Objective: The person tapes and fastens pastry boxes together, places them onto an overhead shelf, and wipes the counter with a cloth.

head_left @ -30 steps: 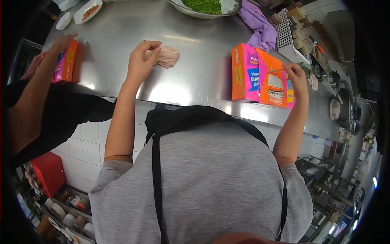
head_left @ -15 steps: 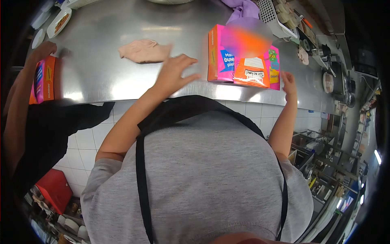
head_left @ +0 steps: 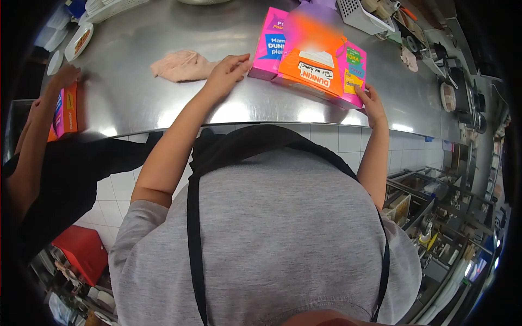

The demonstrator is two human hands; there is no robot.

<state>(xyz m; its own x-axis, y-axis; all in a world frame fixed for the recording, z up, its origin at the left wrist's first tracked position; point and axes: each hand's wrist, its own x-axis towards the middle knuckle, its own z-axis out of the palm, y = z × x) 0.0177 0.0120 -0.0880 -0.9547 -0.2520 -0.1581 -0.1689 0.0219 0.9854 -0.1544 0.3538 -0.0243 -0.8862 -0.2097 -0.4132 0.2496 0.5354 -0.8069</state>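
Observation:
A pink and orange printed box (head_left: 312, 65) stands on the steel table, slightly turned; part of its top is blurred. My right hand (head_left: 372, 104) is at the box's lower right corner, thumb on the front and fingers around the edge. Beside the left edge of the box is my left hand (head_left: 227, 76), its fingertips close to the side and nothing seen in it. Contact there is hard to tell. A crumpled pale pink cloth (head_left: 183, 66) lies just left of my left hand.
A co-worker's arm (head_left: 42, 117) reaches to another orange box (head_left: 69, 110) at the left. Small dishes (head_left: 80, 41) stand at the back left. A white basket (head_left: 365, 18) and a purple cloth are at the back right, along the steel table (head_left: 130, 65).
The box has turned and sits nearer my left hand. My right hand has come onto its right corner, and my left hand has moved away from the cloth toward the box.

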